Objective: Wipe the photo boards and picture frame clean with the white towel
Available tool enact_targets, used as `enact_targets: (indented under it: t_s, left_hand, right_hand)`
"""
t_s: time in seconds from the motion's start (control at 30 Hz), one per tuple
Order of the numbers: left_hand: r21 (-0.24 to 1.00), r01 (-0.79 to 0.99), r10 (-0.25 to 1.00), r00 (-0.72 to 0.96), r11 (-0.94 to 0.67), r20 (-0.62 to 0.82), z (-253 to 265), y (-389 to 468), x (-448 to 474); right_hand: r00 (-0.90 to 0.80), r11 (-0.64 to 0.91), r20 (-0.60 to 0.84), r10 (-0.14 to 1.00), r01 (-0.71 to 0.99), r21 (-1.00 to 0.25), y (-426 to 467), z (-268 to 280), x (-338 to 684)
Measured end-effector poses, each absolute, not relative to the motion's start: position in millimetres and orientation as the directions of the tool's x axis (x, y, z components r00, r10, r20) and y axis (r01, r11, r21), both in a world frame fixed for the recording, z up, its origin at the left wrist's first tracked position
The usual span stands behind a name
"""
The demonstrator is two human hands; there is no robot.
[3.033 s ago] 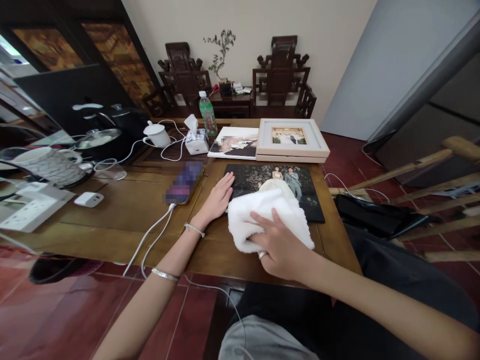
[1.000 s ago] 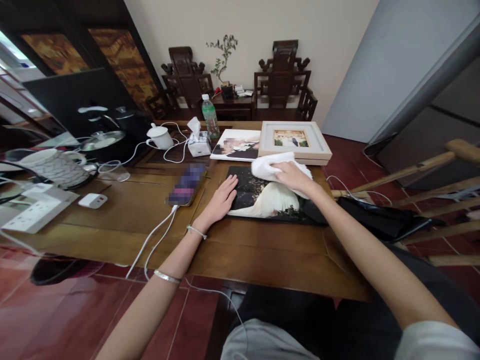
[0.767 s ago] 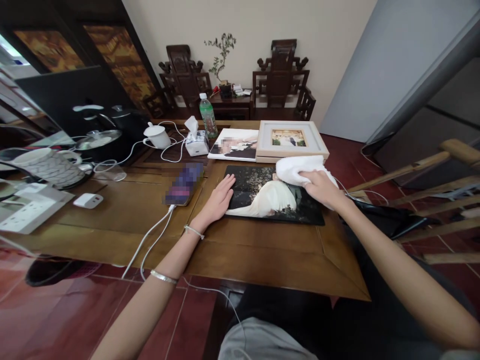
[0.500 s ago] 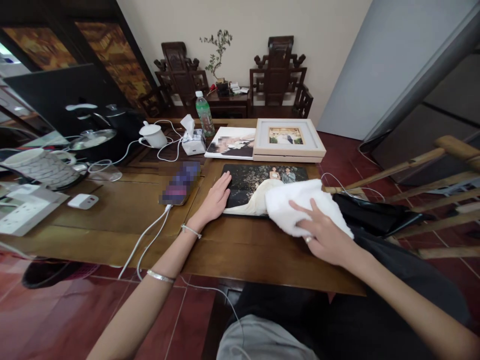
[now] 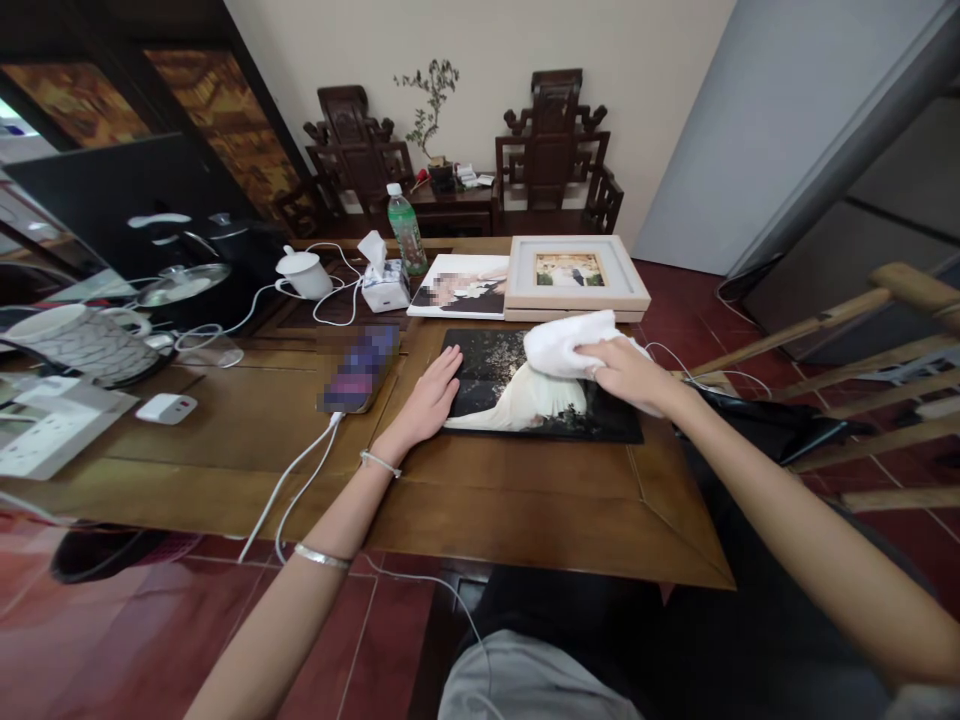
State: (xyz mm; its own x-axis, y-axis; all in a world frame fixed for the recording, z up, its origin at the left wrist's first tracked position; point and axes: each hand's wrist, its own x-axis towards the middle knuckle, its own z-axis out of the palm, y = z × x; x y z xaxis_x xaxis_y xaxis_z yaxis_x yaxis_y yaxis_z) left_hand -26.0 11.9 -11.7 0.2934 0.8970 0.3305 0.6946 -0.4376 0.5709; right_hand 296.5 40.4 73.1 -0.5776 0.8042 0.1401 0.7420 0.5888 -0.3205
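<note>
Print (image 5: pixel 517 398) lies flat on the table (image 5: pixel 510 510), just my side of the frame (image 5: pixel 630 285), long axis running L–R, top edge toward frame. My L hand (image 5: pixel 433 392): fingers straight, nearly together, gripping nothing, tips on print's L edge, nearer me than frame & off to its L. My R hand (image 5: pixel 626 372): fingers clamped on the cloth (image 5: pixel 559 345), pressed over print's far R part, just my side of frame; can't tell if cloth touches frame. Print's R of my L fingertips, beneath cloth at my R fingers.
</note>
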Motion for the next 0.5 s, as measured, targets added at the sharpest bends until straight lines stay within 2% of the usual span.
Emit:
enact_targets:
  t_s: [0.27, 0.5]
  left_hand:
    - [0.568, 0.686, 0.888, 0.303, -0.455, 0.346, -12.0, 12.9, -26.7]
    - [0.583, 0.683, 0.896, 0.29, -0.44, 0.336, -10.4, 12.2, -25.0]
  right_hand:
    - [-0.559, 0.564, 0.134, 0.818, 0.736, -0.375, 102.0, 81.7, 287.9]
    - [-0.531, 0.554, 0.166, 0.831, 0.767, -0.323, 40.7, 72.6, 299.6]
